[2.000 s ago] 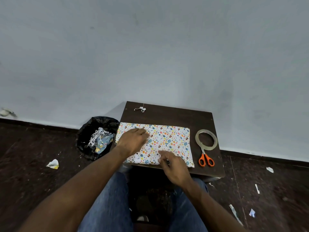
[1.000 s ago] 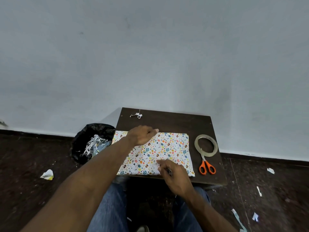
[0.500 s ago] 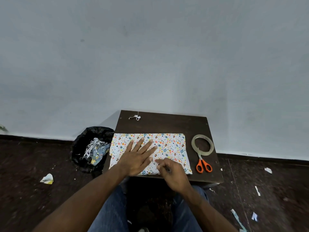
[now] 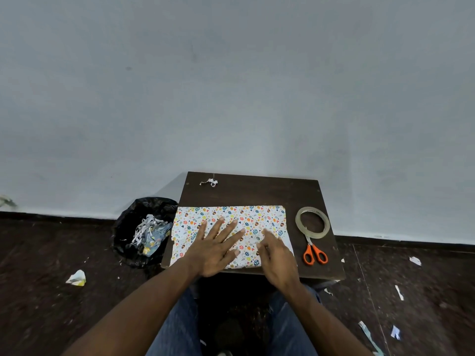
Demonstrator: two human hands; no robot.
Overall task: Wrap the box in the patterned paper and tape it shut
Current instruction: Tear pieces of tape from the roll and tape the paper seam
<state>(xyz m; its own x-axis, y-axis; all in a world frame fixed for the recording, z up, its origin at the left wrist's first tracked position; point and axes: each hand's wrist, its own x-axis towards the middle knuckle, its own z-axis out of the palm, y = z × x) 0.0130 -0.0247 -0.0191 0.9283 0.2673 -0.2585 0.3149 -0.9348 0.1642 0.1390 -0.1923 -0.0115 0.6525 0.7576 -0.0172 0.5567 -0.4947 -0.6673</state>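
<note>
The box lies flat on a small dark wooden table (image 4: 257, 194), fully covered by white patterned paper (image 4: 246, 217) with coloured dots and hearts; no bare box shows. My left hand (image 4: 217, 246) presses flat on the paper's middle with fingers spread and straight. My right hand (image 4: 276, 255) rests on the paper's near right part, fingers extended toward the middle. A roll of clear tape (image 4: 312, 222) lies on the table to the right of the package, touching orange-handled scissors (image 4: 314, 251).
A black bin (image 4: 140, 227) with paper scraps stands on the floor left of the table. A small paper shred (image 4: 209, 182) lies at the table's far edge. Scraps litter the dark floor. A grey wall rises behind.
My left hand came back from the paper's far edge to lie flat with fingers spread on the middle. My right hand uncurled from the near edge and now lies extended on the paper.
</note>
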